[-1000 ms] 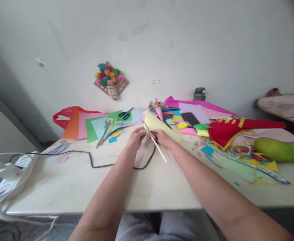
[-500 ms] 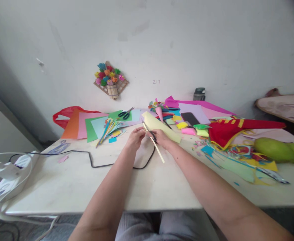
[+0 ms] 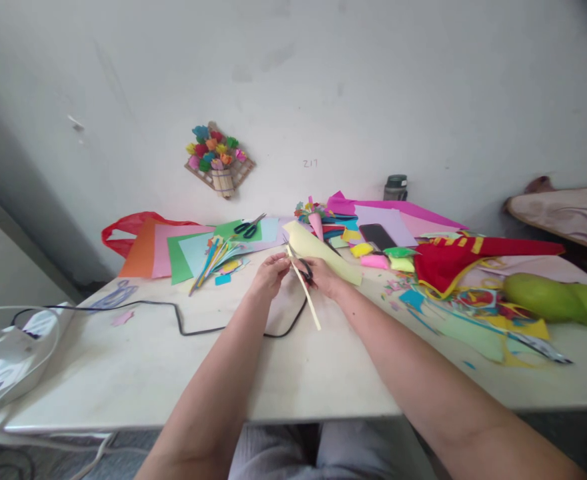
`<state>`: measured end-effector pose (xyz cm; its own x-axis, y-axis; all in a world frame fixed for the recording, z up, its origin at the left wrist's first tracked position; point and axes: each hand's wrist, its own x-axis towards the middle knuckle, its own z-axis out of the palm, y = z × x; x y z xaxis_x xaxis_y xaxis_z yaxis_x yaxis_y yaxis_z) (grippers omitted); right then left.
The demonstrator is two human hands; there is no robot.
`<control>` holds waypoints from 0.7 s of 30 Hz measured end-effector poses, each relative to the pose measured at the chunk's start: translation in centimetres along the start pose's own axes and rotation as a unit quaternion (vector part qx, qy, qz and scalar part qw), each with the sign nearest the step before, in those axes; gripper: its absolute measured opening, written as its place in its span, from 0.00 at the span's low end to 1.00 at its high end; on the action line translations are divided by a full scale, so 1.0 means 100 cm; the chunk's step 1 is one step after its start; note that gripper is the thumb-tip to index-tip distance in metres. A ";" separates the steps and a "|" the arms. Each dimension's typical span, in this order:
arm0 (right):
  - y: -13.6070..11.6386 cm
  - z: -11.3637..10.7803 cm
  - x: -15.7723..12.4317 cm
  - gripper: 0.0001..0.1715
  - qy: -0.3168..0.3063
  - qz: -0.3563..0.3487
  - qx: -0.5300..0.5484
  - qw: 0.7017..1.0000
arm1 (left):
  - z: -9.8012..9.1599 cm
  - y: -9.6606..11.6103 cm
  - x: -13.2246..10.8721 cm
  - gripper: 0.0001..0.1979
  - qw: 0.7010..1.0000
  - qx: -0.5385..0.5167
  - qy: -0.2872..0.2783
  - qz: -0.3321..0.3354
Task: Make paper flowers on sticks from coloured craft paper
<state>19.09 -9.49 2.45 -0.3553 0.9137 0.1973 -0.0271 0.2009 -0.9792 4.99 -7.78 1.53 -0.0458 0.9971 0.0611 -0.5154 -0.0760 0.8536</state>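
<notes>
Between the fingers (image 3: 281, 261) of your left hand (image 3: 272, 274) you pinch a long, narrow, pale yellow paper strip (image 3: 308, 300) near its upper end; the rest slants down past your fingertips, back toward you and a little to the right. Your right hand (image 3: 323, 274) has its fingers curled about the black handles of a pair of scissors (image 3: 309, 269), whose metal blades point up and away from you, close to the strip's pinched end. You cannot tell from here how far those blades are parted. The two hands are near each other, over the off-white counter (image 3: 318, 383).

Just beyond your right fingers, a pale yellow sheet of paper (image 3: 329, 257) lies aslant. Farther out and to the right of them are a dark, flat phone (image 3: 377, 237) and a small yellow packet (image 3: 361, 250). Well to their right spreads a red cloth with yellow trim (image 3: 441, 268), beside a smooth green rounded object (image 3: 538, 297).

To the left of your left fingers lies a bundle of multicoloured thin paper strips (image 3: 212, 261); beyond it, a second, black-handled pair of scissors (image 3: 249, 229) rests on coloured sheets. A thin black cable (image 3: 149, 303) runs across the counter and passes beneath your left forearm.
</notes>
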 end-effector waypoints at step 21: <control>0.006 0.000 0.006 0.23 0.016 -0.018 -0.026 0.999 | 0.000 -0.001 0.002 0.12 1.000 0.010 0.017 0.009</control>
<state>18.89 -8.80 1.99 -0.3252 0.9162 0.2340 0.0092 0.2505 -0.9681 5.05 -7.56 1.48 -0.0854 0.9946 0.0594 -0.4965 -0.0942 0.8629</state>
